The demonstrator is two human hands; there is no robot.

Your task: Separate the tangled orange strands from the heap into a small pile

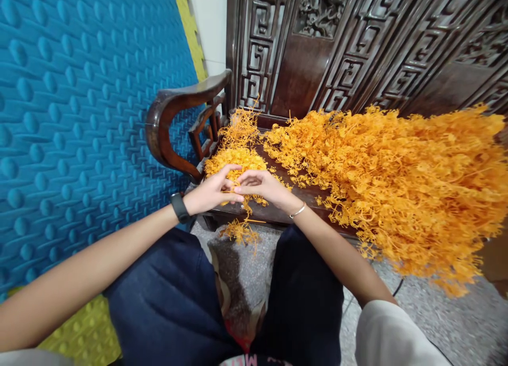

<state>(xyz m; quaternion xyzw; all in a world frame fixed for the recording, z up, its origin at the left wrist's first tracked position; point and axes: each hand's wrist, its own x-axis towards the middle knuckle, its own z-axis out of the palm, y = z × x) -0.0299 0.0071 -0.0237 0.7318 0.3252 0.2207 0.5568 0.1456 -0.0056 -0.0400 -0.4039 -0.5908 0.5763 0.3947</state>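
Observation:
My left hand (217, 188), with a dark watch on its wrist, and my right hand (266, 188), with a thin bracelet, meet over the front of a dark wooden bench (278, 213). Their fingertips come together on an orange curly plastic strand (241, 231), which dangles below them past the bench edge. The part between the fingers is mostly hidden. Right behind my hands lies a small pile of yellow-orange curly pieces (236, 158). A looser orange tangle (243, 126) sits behind that pile.
A large heap of orange curly pieces (397, 180) covers the bench's right side and overhangs its front. The curved wooden armrest (169, 98) stands at left, the carved backrest (304, 72) behind. Blue foam matting (79, 117) covers the left floor; speckled floor (254, 265) shows between my knees.

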